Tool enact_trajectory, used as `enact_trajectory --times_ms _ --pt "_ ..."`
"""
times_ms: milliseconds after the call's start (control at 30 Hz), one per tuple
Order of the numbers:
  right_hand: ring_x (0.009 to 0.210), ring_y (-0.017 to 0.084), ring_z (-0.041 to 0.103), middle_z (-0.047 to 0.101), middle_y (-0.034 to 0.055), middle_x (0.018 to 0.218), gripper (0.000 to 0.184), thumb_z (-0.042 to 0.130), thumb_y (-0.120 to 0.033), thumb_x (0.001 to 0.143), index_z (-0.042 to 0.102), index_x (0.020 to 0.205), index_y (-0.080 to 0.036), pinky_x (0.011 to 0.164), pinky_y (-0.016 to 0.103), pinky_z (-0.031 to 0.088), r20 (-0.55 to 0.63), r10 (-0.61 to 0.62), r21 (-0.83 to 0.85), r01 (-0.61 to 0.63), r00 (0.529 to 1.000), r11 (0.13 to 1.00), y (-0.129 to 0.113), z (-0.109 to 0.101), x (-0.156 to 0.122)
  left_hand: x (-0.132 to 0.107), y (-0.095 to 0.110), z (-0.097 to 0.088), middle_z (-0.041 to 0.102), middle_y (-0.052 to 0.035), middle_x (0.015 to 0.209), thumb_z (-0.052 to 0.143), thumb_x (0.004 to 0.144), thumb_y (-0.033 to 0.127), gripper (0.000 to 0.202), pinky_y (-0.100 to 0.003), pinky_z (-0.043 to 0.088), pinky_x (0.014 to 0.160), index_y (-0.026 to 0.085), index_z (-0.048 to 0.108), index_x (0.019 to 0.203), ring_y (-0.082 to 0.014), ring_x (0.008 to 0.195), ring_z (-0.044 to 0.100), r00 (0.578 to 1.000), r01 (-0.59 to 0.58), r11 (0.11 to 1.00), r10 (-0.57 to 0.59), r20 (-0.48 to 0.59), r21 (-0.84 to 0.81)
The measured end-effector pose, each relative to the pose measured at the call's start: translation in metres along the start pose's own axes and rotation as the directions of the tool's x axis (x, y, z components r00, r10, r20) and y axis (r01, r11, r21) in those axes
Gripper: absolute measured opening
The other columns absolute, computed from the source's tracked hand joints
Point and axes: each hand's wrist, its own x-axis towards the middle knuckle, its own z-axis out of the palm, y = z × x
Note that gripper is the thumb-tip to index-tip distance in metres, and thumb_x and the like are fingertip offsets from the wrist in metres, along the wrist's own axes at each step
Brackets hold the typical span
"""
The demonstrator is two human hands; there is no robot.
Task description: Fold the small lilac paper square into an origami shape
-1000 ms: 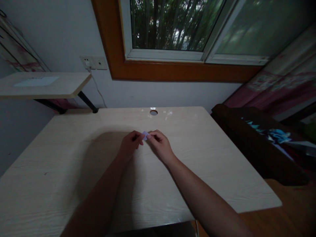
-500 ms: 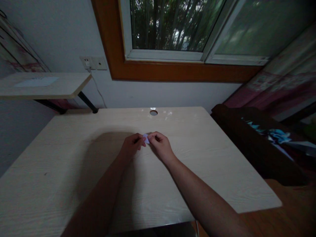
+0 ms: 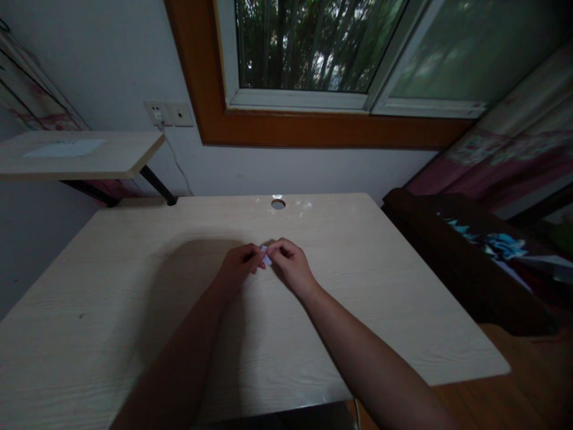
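Note:
A small piece of pale lilac paper (image 3: pixel 267 260) is pinched between my two hands, low over the middle of the wooden desk (image 3: pixel 376 286). My left hand (image 3: pixel 242 263) grips its left side with thumb and forefinger, the other fingers curled beneath. From the right, my right hand (image 3: pixel 289 260) closes thumb and fingertips on the upper edge of the paper. The fingertips of both hands nearly meet and cover much of it, so its full shape and any folds cannot be made out.
A round cable hole (image 3: pixel 278 204) lies near the desk's back edge. At the left, a raised shelf (image 3: pixel 129 152) on black legs holds a paper sheet (image 3: pixel 65 148). Beyond are a wall socket (image 3: pixel 157 113) and a window (image 3: pixel 308 48). Dark furniture (image 3: pixel 430 251) stands right of the desk.
My left fingertips have shifted slightly right, closer to the right ones. The paper has tilted a little and less of it shows between the fingers.

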Motion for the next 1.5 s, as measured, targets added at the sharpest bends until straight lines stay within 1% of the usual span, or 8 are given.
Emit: enact_trajectory --times_ms 200,367,633,800,967,1133,1333,1500 --pt "0.070 0.016 0.052 0.059 -0.0008 0.073 0.015 0.069 -0.033 0.082 0.068 0.073 -0.021 0.069 0.031 0.039 -0.007 -0.002 0.008 0.002 1.000 1.000 -0.003 0.000 -0.002 -0.001 0.001 0.001 0.070 -0.0012 0.066 0.063 0.086 0.041 0.026 -0.022 0.042 0.054 0.016 0.068 0.078 -0.0097 0.051 0.053 1.000 0.012 1.000 -0.012 0.023 0.000" --pt "0.070 0.016 0.053 0.060 -0.0009 0.071 0.017 0.068 -0.035 0.082 0.067 0.073 -0.021 0.070 0.031 0.041 -0.017 0.017 0.022 -0.017 1.000 1.000 -0.001 0.001 -0.001 -0.002 0.003 0.000 0.066 -0.0001 0.060 0.061 0.088 0.041 0.031 -0.022 0.042 0.056 0.017 0.067 0.071 -0.0099 0.052 0.054 1.000 -0.011 0.999 0.010 0.030 0.048" --pt "0.069 0.015 0.054 0.063 -0.0009 0.073 0.021 0.070 -0.039 0.082 0.066 0.076 -0.019 0.070 0.029 0.042 -0.035 0.042 0.115 -0.037 0.999 0.993 0.005 0.003 0.001 0.000 -0.007 0.000 0.067 -0.0005 0.062 0.060 0.090 0.040 0.033 -0.022 0.043 0.056 0.016 0.065 0.069 -0.0093 0.052 0.054 1.000 -0.022 1.000 0.022 0.004 0.002" --pt "0.067 0.015 0.053 0.061 -0.0015 0.069 0.027 0.072 -0.046 0.080 0.068 0.079 -0.020 0.066 0.028 0.042 -0.037 0.080 0.126 -0.075 0.996 0.989 0.000 0.003 0.002 -0.001 0.000 0.000 0.069 -0.0017 0.064 0.059 0.090 0.044 0.033 -0.022 0.044 0.055 0.017 0.065 0.071 -0.0103 0.052 0.056 0.999 -0.002 1.000 0.003 -0.036 0.009" --pt "0.062 0.013 0.052 0.060 -0.0023 0.063 0.032 0.075 -0.050 0.078 0.065 0.073 -0.019 0.061 0.027 0.039 0.012 0.118 0.143 -0.119 0.993 0.982 0.002 0.003 0.003 -0.001 0.002 0.000 0.070 -0.0022 0.067 0.059 0.090 0.045 0.032 -0.022 0.045 0.055 0.017 0.066 0.075 -0.0106 0.054 0.057 0.998 -0.014 1.000 0.013 -0.059 -0.012" --pt "0.060 0.013 0.050 0.059 -0.0029 0.062 0.035 0.073 -0.052 0.080 0.062 0.071 -0.020 0.061 0.027 0.037 0.004 0.104 0.108 -0.104 0.995 0.989 0.006 0.003 0.003 0.000 -0.001 0.002 0.071 -0.0023 0.067 0.059 0.090 0.044 0.032 -0.022 0.045 0.054 0.017 0.067 0.074 -0.0105 0.053 0.058 0.996 -0.006 1.000 0.004 -0.084 -0.021" --pt "0.059 0.013 0.048 0.057 -0.0038 0.061 0.036 0.073 -0.052 0.080 0.059 0.069 -0.020 0.060 0.027 0.036 -0.006 0.099 0.132 -0.097 0.995 0.987 0.005 0.004 0.003 0.000 0.000 0.002 0.071 -0.0022 0.066 0.061 0.088 0.041 0.028 -0.021 0.047 0.053 0.017 0.066 0.075 -0.0103 0.052 0.059 0.995 -0.005 0.999 0.000 -0.098 -0.047" --pt "0.059 0.013 0.048 0.056 -0.0036 0.062 0.035 0.073 -0.050 0.080 0.058 0.067 -0.020 0.060 0.027 0.035 -0.021 0.097 0.132 -0.093 0.995 0.987 0.004 0.004 0.003 0.001 -0.001 0.001 0.071 -0.0024 0.066 0.060 0.089 0.045 0.032 -0.022 0.048 0.054 0.018 0.066 0.074 -0.0107 0.052 0.059 0.996 -0.011 1.000 0.010 -0.092 -0.008"
